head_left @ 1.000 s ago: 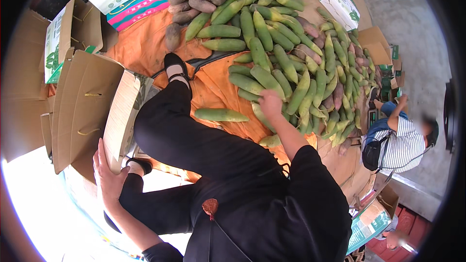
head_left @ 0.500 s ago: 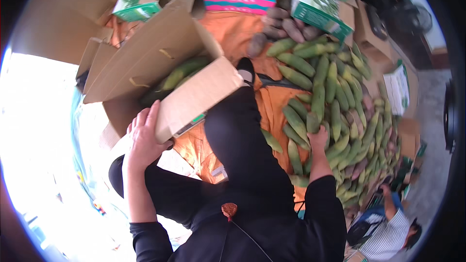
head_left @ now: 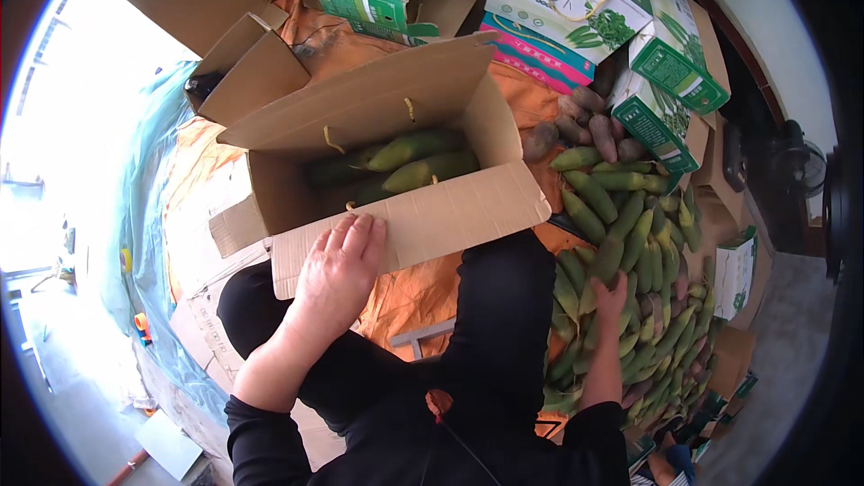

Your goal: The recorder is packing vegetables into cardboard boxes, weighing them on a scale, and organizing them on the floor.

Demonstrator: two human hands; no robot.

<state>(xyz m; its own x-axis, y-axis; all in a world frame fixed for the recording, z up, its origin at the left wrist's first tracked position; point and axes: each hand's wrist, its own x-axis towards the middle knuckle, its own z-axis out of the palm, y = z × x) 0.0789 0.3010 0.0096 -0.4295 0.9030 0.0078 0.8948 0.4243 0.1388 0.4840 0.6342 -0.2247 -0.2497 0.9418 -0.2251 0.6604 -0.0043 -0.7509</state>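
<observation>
An open cardboard box (head_left: 409, 247) stands before my knees, with several green radishes (head_left: 418, 151) lying inside and rope handles on its walls. My left hand (head_left: 337, 261) holds the box's near flap, fingers laid over the top and thumb out of sight. To the right spreads a large heap of green radishes (head_left: 666, 261). At the heap's near left side, my right hand (head_left: 607, 292) is closed around one green radish (head_left: 608, 256), which lies among the others; the fingers' far side is hidden.
Printed green-and-white boxes (head_left: 576, 0) are stacked at the back, beside reddish-brown roots (head_left: 594, 126). Another open carton (head_left: 247, 72) stands far left. Orange sheeting (head_left: 409, 292) covers the floor. A black fan (head_left: 796, 162) is at right, and part of another person (head_left: 666, 468) shows lower right.
My view has swung so the box shows more fully, its radishes now plain to see. My left hand stays on the flap, fingers further over it. My right hand remains on a radish in the heap.
</observation>
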